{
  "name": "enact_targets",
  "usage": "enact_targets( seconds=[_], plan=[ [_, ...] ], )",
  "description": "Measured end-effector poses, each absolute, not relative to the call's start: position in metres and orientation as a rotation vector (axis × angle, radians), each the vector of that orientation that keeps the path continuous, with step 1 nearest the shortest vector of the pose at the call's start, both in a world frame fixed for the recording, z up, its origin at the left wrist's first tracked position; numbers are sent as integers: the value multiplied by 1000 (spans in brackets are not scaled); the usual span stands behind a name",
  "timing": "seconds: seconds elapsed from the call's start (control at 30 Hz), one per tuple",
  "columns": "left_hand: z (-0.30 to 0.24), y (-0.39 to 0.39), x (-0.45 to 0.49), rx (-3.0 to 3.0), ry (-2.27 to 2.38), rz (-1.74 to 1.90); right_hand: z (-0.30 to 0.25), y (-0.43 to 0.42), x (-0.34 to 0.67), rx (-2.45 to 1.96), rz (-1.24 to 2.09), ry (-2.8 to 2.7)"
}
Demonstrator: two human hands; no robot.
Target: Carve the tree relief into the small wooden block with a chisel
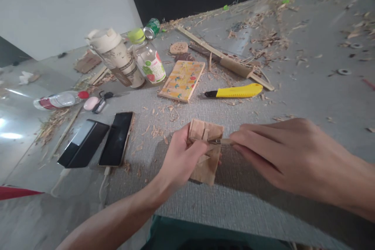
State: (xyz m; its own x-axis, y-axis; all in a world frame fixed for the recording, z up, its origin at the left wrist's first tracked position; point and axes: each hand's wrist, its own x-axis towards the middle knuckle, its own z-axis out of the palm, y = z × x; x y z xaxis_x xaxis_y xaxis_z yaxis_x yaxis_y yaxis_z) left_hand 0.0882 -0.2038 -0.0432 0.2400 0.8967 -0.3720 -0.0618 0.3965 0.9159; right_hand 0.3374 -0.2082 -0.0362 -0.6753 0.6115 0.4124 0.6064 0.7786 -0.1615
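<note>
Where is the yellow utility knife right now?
In the head view the yellow utility knife lies on the grey table, right of the flower-patterned board, beyond the right hand.

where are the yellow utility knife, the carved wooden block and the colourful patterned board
yellow plastic utility knife (238,91), head view, middle of its handle
pale carved wooden block (208,170), head view, lower bare face
flat colourful patterned board (182,80), head view, centre of its top face

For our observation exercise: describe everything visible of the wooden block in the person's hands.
The wooden block is pale brown, flat, roughly rectangular, with raised carved strips near its far end. It seems to rest on the grey table. The left hand grips its left side, thumb across the face; the right hand holds a thin tool against its upper part.
</note>
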Motion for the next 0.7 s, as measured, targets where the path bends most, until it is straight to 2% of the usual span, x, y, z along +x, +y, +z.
enact_targets(
  seconds=[0.17, 0.53, 0.7],
  plan=[
    [-41, -205, 91, 925, 1181, 830, -36, -211, 334, -920, -18, -2534],
    [-41, -204, 85, 1112, 1370, 786, -38, -211, 329, -988, 254, -2480],
    [-41, -203, 84, 1146, 1409, 827, -38, -211, 330, -987, 201, -2472]
  ],
)
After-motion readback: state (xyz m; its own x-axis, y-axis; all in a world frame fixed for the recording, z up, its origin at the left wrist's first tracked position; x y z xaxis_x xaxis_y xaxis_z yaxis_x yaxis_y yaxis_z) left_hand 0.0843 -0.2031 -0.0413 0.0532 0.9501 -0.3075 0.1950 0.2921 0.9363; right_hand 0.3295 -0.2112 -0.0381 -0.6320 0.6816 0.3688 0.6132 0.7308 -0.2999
